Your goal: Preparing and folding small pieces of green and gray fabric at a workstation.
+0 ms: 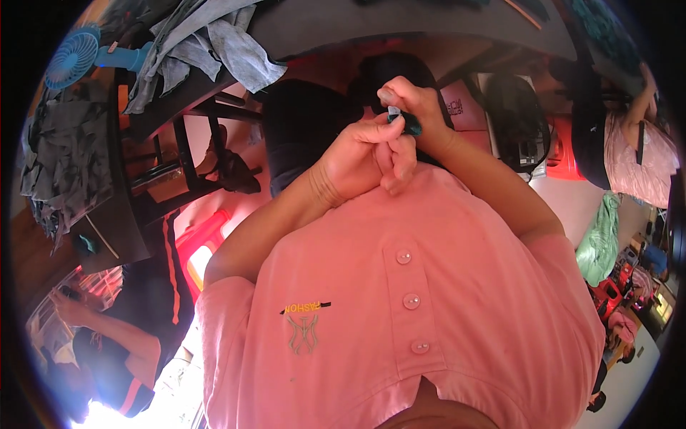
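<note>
In front of my chest, above my lap, my two hands meet. My left hand (368,157) is closed, its thumb pressed against its curled fingers, on a small dark teal bundle (412,124), perhaps cloth or thread. A tiny whitish piece (394,112) sticks up at the left thumb tip. My right hand (416,107) lies just beyond, with its thumb and fingers curled together. The bundle sits against its palm side. Whatever the right fingertips pinch is too small or hidden to name.
Grey cloth pieces (243,53) hang over the dark table edge at the far left, beside a blue fan (73,56). More grey cloth (64,157) is piled nearer. A red stool (204,239), a black bag (516,118) and green fabric (599,239) stand around. Co-workers sit on both sides.
</note>
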The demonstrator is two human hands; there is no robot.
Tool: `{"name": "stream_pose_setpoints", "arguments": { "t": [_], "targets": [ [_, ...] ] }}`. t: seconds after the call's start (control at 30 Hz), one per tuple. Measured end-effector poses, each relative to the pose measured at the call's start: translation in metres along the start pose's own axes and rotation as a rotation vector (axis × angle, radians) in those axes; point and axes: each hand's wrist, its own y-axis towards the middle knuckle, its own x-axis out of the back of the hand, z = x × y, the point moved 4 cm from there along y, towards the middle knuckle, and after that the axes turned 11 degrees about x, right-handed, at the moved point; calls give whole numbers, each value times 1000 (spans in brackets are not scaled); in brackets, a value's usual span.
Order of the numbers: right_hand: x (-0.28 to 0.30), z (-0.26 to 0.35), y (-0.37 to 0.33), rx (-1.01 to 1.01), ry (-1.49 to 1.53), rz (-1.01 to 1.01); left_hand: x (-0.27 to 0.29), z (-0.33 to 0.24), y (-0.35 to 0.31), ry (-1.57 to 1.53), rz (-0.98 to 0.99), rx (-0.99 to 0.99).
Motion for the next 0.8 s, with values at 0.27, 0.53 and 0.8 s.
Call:
{"name": "stream_pose_setpoints", "arguments": {
  "t": [0.27, 0.53, 0.8],
  "targets": [
    [-22, -24, -2, -372, 242, 75, 1, -10, -1, 42, -134, -48],
    [55, 62, 22, 47, 118, -103, 5, -19, -2, -135, -44, -67],
    [48, 68, 9, 16, 40, -140, -8, -12, -3, -41, 12, -62]
  ]
}}
